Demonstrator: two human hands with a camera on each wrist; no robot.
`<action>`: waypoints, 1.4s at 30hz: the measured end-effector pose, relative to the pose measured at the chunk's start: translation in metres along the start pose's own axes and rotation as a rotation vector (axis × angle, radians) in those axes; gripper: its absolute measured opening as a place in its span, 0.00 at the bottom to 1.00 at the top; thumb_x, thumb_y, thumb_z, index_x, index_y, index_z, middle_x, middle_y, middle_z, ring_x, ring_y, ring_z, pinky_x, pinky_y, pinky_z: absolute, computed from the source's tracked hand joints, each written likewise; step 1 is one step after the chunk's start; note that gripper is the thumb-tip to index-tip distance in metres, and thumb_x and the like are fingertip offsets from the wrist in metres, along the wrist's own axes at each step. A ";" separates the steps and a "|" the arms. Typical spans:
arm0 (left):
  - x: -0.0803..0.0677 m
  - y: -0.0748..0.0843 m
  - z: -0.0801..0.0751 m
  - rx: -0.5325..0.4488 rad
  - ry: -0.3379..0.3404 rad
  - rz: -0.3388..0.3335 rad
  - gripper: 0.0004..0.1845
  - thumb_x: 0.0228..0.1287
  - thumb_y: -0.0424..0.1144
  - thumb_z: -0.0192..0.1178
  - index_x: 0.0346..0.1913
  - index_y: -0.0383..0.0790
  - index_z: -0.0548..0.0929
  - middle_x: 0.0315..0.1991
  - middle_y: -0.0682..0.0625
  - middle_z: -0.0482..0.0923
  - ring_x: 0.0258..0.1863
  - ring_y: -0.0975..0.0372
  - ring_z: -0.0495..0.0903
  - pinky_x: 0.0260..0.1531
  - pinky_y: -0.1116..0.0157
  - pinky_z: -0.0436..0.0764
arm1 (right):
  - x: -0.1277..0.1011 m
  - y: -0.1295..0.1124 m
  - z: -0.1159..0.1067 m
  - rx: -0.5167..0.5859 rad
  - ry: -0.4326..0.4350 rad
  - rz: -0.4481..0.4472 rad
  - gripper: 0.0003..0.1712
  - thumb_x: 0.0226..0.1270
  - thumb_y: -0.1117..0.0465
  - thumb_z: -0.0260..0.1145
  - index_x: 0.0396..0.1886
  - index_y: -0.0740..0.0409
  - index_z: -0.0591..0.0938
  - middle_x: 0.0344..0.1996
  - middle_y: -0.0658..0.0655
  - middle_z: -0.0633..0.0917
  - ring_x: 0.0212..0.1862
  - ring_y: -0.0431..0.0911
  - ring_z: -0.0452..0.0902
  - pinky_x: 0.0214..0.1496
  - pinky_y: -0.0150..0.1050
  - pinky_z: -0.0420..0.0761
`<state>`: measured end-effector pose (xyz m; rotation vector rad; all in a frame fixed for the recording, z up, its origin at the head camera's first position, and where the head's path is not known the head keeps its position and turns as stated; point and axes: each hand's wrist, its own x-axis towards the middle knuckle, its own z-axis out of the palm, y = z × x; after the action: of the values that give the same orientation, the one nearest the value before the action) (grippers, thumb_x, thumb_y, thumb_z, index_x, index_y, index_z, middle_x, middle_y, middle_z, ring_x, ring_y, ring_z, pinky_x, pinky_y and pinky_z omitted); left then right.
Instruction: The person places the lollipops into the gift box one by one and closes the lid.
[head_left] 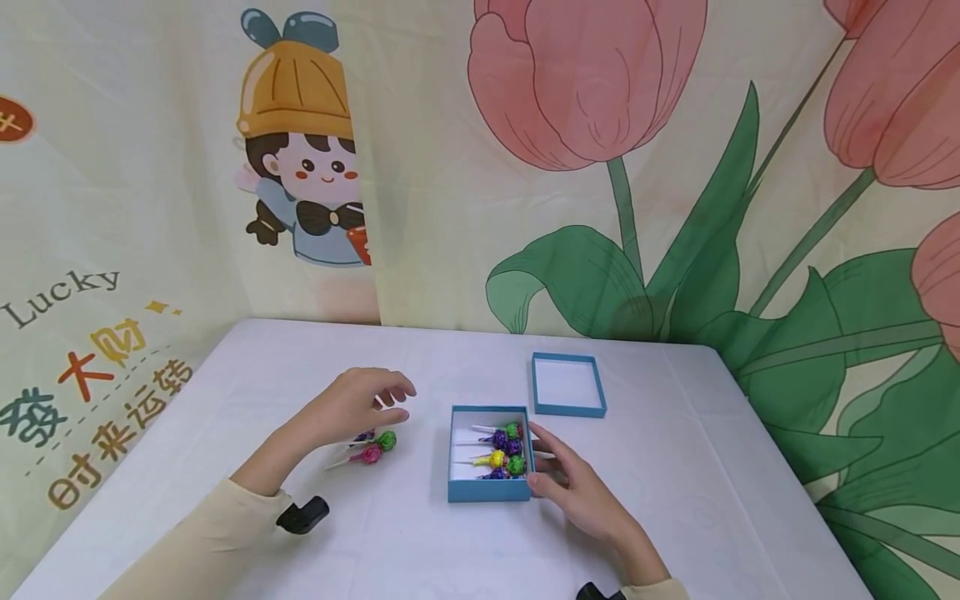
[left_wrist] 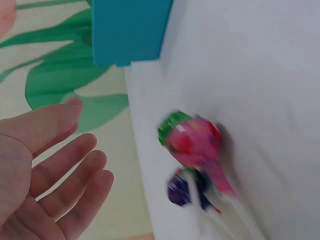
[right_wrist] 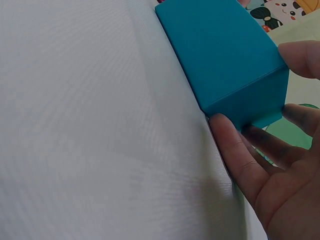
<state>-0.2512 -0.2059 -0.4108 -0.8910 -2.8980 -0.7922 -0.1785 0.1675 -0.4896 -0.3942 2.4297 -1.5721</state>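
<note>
My left hand (head_left: 367,404) hovers over the table at the left, its fingers relaxed and holding nothing. Beneath and beside it lie a pink lollipop (head_left: 371,453), a green lollipop (head_left: 387,440) and a dark purple one (left_wrist: 182,189), the last partly hidden by the hand in the head view. An uncovered blue box (head_left: 489,491) stands mid-table with several wrapped lollipops inside, among them a yellow one (head_left: 495,458); their sticks point left. Against the box's right side rests my right hand (head_left: 577,487), with its thumb at the near corner and its fingertips along the wall.
A blue box lid (head_left: 568,412), white inside, lies behind and to the right of the box. White cloth (head_left: 660,433) covers the table. Behind it hangs a printed curtain (head_left: 427,167) with tulips and a cartoon figure.
</note>
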 end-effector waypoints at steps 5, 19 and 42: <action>-0.013 -0.026 0.001 0.012 0.012 -0.034 0.15 0.65 0.38 0.76 0.53 0.41 0.87 0.43 0.52 0.88 0.40 0.63 0.84 0.43 0.60 0.87 | 0.000 0.000 0.001 0.007 -0.004 -0.003 0.41 0.79 0.49 0.67 0.85 0.36 0.61 0.77 0.62 0.71 0.70 0.57 0.77 0.67 0.56 0.81; -0.037 -0.053 0.006 0.025 -0.041 -0.117 0.15 0.63 0.38 0.76 0.52 0.43 0.88 0.41 0.55 0.87 0.36 0.66 0.82 0.41 0.60 0.82 | 0.001 0.001 0.001 -0.017 0.001 -0.010 0.41 0.79 0.48 0.67 0.85 0.37 0.61 0.76 0.62 0.72 0.69 0.56 0.77 0.69 0.58 0.79; -0.036 -0.055 0.010 0.054 -0.078 -0.084 0.10 0.66 0.32 0.71 0.48 0.47 0.88 0.35 0.58 0.85 0.33 0.68 0.79 0.38 0.62 0.80 | 0.000 0.000 0.000 -0.023 0.008 -0.005 0.41 0.79 0.48 0.67 0.85 0.37 0.60 0.76 0.62 0.72 0.70 0.57 0.77 0.68 0.57 0.80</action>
<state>-0.2489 -0.2592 -0.4511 -0.8177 -3.0265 -0.6954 -0.1783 0.1676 -0.4900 -0.3990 2.4563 -1.5519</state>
